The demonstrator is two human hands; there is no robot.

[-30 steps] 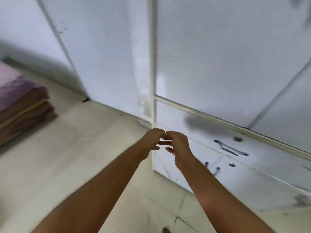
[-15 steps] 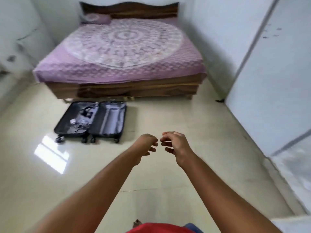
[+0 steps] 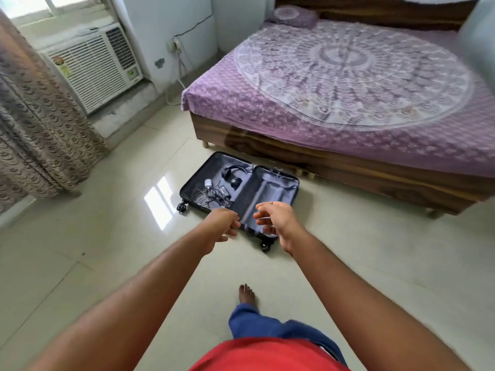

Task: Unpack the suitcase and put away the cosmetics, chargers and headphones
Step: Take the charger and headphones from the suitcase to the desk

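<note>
Presently the largest item in the room is the bed point(image 3: 348, 84), covered in a purple patterned sheet, occupying the far right. A window air conditioner point(image 3: 93, 65) sits in the far left wall beside a patterned curtain point(image 3: 34, 124). The tiled floor point(image 3: 80, 263) carries the suitcase point(image 3: 270, 191), black, lying fully opened flat near the foot of the bed, its long axis running left to right across the person's line of approach. Its right half shows only grey lining. Its left half holds the black headphones point(image 3: 234, 174) toward the far edge, a white charger point(image 3: 208, 183) beside them, and a tangle of cables point(image 3: 211, 196) nearer the person. No cosmetics can be made out.

The person stands back from the case, one bare foot point(image 3: 247, 293) forward. Both arms are extended at chest height. The left hand point(image 3: 223, 223) and right hand point(image 3: 276, 219) hang apart, each grip loosely curled and holding nothing.

Judgement: the contents lie ahead, below and slightly left of the hands, so the left hand is the nearer to the headphones and charger. The person must step closer and bend down before any reach is possible.
</note>
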